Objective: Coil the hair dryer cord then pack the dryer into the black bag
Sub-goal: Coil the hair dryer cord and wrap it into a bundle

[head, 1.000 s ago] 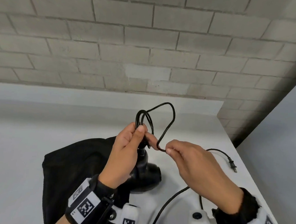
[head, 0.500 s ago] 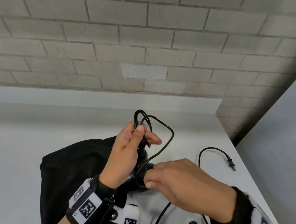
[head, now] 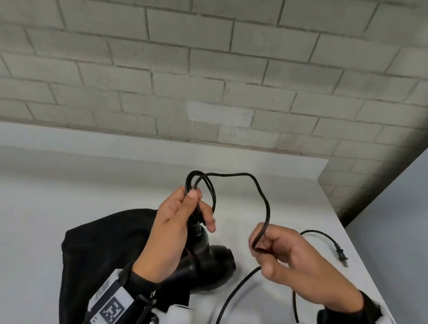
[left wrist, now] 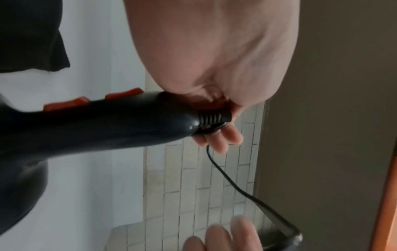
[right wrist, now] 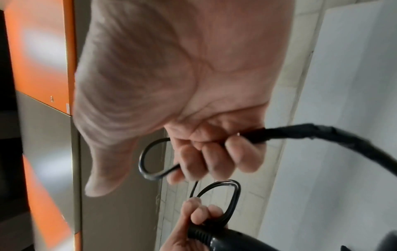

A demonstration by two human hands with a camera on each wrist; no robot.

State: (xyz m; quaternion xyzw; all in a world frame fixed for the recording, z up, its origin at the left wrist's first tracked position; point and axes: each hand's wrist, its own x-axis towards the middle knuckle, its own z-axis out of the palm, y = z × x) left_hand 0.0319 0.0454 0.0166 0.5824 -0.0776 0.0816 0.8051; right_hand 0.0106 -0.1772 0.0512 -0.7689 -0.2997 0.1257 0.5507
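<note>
While hands (head: 231, 239) coil cord (head: 263, 201), no writing readable.

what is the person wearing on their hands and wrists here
Both hands are bare, no gloves. The left hand has a black wrist cuff carrying a white block printed with a black square-code marker, with thin black straps and a white device body beneath it. The right hand wears a fuzzy black cuff with a similar white marker block and a white device with a dark round spot.
</note>
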